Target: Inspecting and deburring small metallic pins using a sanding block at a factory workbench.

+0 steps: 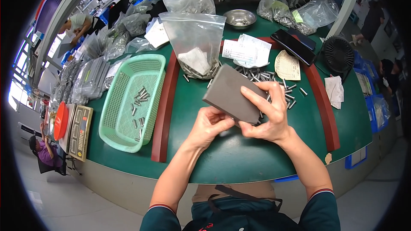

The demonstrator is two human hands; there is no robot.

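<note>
A flat grey rectangular block (234,93) is held tilted above the green table. My right hand (272,117) grips its right end, with the index finger stretched over the broad face and the thumb at the lower edge. Against the block's near edge is my left hand (209,126), its thumb and fingers closed together. Whatever is between them is hidden. Behind the block lies a heap of short metal pins (261,76), partly covered by it. A clear plastic bag (192,38) with more metal parts and a white paper stands just beyond.
A green plastic basket (110,115) with several metal pins sits left, beside a dark red rail (165,115). Another red rail (323,107) bounds the right. Around them are papers (246,50), a phone (293,47), a black fan (337,54) and a metal bowl (240,19).
</note>
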